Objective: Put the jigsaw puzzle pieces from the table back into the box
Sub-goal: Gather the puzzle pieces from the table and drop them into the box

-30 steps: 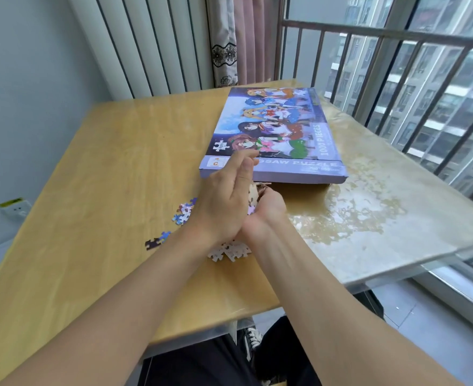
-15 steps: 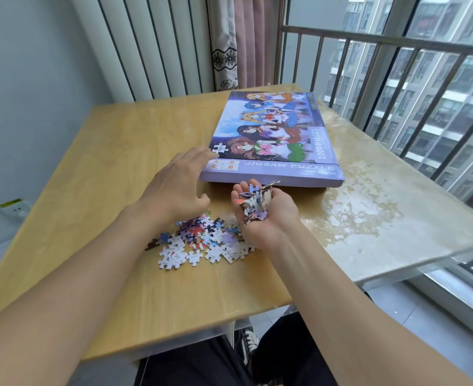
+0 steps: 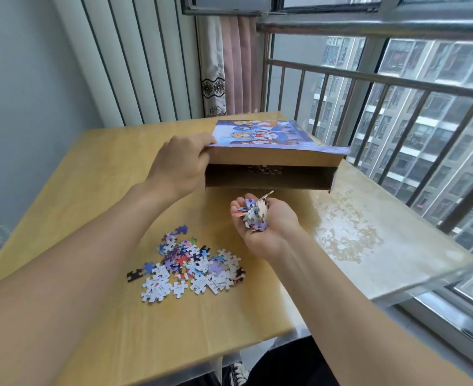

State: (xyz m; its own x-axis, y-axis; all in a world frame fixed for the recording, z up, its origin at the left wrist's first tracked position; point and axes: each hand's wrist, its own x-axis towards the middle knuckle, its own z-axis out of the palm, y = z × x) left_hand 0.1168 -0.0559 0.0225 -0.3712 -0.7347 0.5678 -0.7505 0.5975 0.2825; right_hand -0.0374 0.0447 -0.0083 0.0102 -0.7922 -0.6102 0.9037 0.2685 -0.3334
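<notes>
My left hand (image 3: 178,165) grips the near left corner of the jigsaw box lid (image 3: 263,135), fingers curled round its edge, tilting it up off the cardboard box base (image 3: 268,178). My right hand (image 3: 263,224) is cupped palm-up just before the opening, holding a handful of puzzle pieces (image 3: 253,214). More loose pieces (image 3: 191,267) lie heaped on the wooden surface (image 3: 90,196).
</notes>
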